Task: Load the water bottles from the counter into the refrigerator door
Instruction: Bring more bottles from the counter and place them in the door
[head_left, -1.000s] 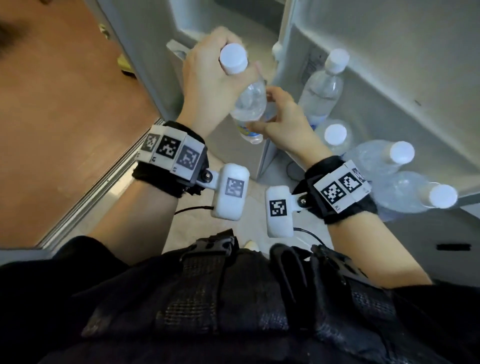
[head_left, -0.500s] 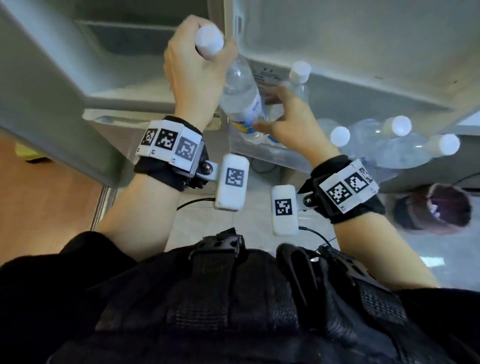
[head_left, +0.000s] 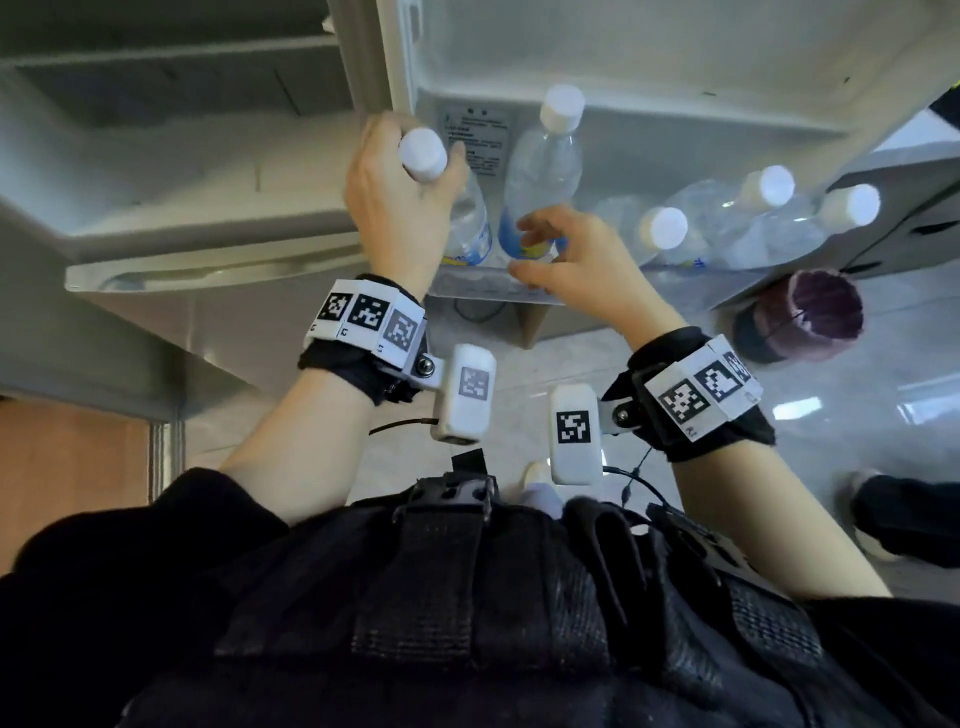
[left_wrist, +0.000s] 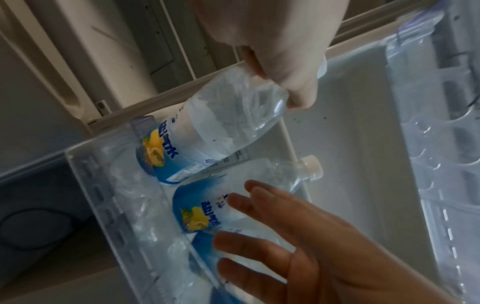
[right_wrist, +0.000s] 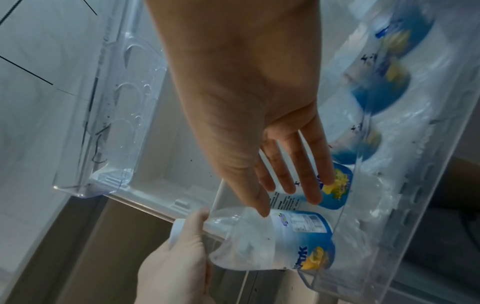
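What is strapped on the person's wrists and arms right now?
The left hand and right hand are bare. Each wrist wears a black band carrying white blocks printed with black square codes, plus a white rounded camera pod with a thin black cable. Black sleeves cover the upper arms.

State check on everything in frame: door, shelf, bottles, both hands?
Fridge door: open.
Door shelf: holds a row of bottles.
Held bottle: capped, tilted, its base inside the shelf's end slot.
Left hand: grips the held bottle's neck.
Neighbour bottle: capped, standing in the shelf.
Right hand: fingers spread, at the neighbour bottle's label.
Other bottles: capped, in the shelf, leaning.
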